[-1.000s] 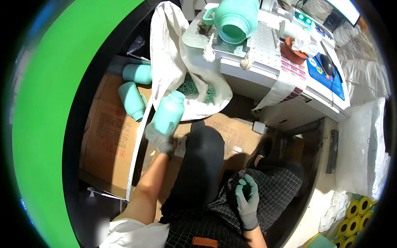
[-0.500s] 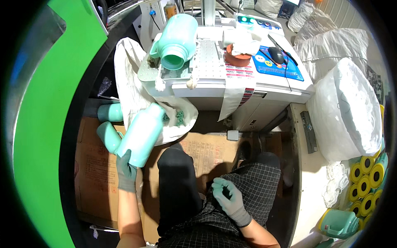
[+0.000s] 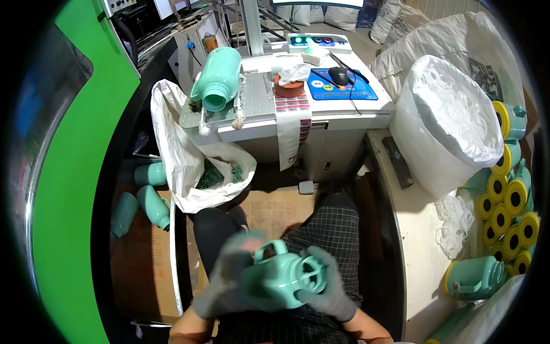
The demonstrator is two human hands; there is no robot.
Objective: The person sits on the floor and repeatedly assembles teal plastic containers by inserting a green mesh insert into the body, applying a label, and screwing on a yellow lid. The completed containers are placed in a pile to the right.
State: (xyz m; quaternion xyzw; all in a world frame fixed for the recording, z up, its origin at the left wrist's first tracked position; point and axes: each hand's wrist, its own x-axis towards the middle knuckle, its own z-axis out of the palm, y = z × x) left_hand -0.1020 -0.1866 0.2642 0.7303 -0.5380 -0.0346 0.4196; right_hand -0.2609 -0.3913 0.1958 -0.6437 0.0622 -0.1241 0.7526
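A mint-green plastic jug (image 3: 278, 275) with a side handle lies across my lap, its mouth turned right. My left hand (image 3: 226, 278), in a grey-green glove and smeared by motion, grips the body near the base. Around the mouth close the gloved fingers of my right hand (image 3: 331, 284). Green strips cross the opening; whether they belong to the jug or are a separate piece I cannot tell. A similar jug (image 3: 220, 74) lies on the perforated metal plate (image 3: 258, 92) of the machine ahead, mouth toward me.
Several green jugs (image 3: 153, 207) lie in a cardboard box at left, beside a white sack (image 3: 172, 143) holding green scraps (image 3: 213, 176). At right stand a bag of white rings (image 3: 452, 109) and stacked yellow-based jugs (image 3: 501, 221). A label strip (image 3: 293, 132) hangs off the machine table.
The jug has come from beside the sack at left to my lap. My right hand has moved from my thigh onto its mouth. The view has shifted, and another jug now shows in the box.
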